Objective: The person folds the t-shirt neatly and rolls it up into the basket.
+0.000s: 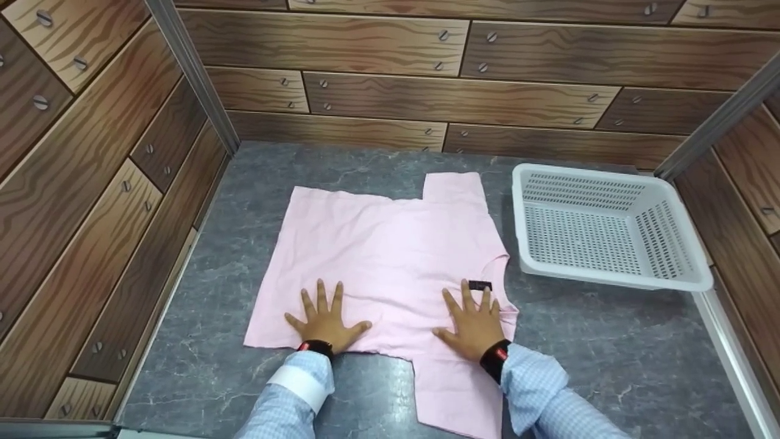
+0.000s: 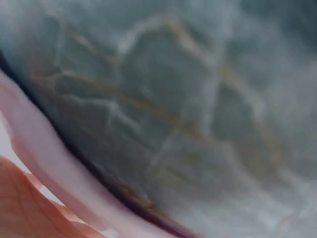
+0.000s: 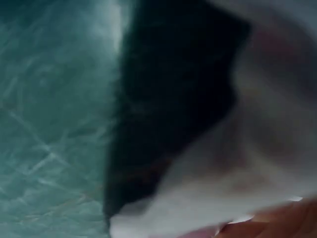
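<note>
A pink short-sleeved shirt (image 1: 378, 256) lies spread on the grey marbled table, its neckline toward the right and its hem toward the left. A dark label (image 1: 480, 285) shows inside the collar. Fingers spread, my left hand (image 1: 329, 326) rests on the shirt near its lower left edge. My right hand (image 1: 475, 326), also with fingers spread, rests on it just below the label. In the left wrist view, the shirt's edge (image 2: 64, 163) and part of the left hand (image 2: 20, 203) appear at the lower left. Blurred cloth (image 3: 208, 188) fills the lower right of the right wrist view.
A white perforated plastic basket (image 1: 609, 277) stands at the right of the table, with nothing seen inside. Wood-patterned panels (image 1: 378, 49) wall the table at the back, left and right. The grey marbled table top (image 1: 201, 299) shows around the shirt.
</note>
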Action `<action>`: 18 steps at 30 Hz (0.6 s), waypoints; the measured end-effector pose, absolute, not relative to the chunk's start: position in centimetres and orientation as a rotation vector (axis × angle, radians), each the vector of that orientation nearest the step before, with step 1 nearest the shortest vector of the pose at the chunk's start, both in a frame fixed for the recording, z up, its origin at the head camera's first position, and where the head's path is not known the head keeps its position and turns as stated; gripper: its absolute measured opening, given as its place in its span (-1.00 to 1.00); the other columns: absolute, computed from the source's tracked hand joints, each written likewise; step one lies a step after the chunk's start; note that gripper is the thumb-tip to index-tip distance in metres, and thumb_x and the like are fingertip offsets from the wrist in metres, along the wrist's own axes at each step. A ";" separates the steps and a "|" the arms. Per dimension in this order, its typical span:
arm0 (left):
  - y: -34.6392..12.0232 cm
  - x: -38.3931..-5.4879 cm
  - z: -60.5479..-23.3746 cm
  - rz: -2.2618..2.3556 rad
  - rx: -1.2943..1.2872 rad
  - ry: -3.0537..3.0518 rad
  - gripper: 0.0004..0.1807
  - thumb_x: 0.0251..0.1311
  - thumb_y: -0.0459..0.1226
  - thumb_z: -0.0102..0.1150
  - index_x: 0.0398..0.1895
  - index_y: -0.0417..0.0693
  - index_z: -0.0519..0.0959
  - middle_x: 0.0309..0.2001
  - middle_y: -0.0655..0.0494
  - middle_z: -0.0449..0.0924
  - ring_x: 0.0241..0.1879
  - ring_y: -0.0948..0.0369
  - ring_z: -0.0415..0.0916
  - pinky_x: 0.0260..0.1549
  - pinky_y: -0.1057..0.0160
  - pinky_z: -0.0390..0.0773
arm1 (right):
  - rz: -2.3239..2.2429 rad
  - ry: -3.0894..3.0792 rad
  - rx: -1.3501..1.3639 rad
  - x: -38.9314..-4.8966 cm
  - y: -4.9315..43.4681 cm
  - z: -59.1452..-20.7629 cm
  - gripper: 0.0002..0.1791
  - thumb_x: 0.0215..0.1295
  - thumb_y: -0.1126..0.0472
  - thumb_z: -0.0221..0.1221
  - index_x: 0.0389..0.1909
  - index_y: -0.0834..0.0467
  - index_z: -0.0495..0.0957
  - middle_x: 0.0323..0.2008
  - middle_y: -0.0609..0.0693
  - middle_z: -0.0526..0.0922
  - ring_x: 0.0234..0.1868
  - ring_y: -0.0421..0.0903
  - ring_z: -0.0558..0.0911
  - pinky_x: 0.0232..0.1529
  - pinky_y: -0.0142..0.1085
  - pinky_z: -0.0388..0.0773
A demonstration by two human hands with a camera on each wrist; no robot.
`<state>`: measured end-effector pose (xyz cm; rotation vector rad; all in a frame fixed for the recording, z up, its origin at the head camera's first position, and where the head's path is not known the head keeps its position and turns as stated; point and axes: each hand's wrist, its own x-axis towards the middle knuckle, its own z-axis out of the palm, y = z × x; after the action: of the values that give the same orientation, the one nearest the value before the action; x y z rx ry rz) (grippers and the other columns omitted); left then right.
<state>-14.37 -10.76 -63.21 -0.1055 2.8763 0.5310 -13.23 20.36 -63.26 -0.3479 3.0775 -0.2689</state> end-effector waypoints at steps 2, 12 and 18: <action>-10.5 -14.9 -63.1 0.523 -0.106 2.863 0.19 -0.12 0.49 0.13 0.58 0.31 -0.08 0.60 -0.05 -0.33 0.53 -0.29 -0.45 0.17 -0.65 -0.34 | -0.270 3.092 -0.340 -13.6 20.6 -63.5 -0.05 0.15 -0.46 0.08 0.49 -0.07 0.19 0.49 0.31 0.11 0.34 0.66 0.09 0.27 0.48 0.04; -9.2 -17.4 -63.6 0.451 -0.152 2.837 0.21 -0.12 0.54 0.04 0.58 0.36 -0.16 0.61 -0.02 -0.40 0.54 -0.26 -0.50 0.16 -0.65 -0.37 | -0.301 3.086 -0.334 -16.6 22.5 -64.8 -0.06 0.16 -0.52 -0.01 0.51 -0.20 0.10 0.55 0.16 0.01 0.45 0.57 -0.10 0.39 0.40 -0.23; -9.5 -16.5 -63.5 0.527 -0.157 2.882 0.23 -0.12 0.53 0.05 0.59 0.32 -0.17 0.60 -0.03 -0.41 0.54 -0.24 -0.49 0.20 -0.61 -0.44 | -0.298 3.166 -0.360 -16.3 22.6 -64.3 -0.08 0.14 -0.50 0.04 0.48 -0.18 0.19 0.53 0.20 0.06 0.46 0.55 -0.11 0.38 0.40 -0.27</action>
<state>-16.52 -9.48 -63.49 -0.1574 2.8822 0.5272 -16.32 22.63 -64.27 -0.3603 3.1658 -0.2985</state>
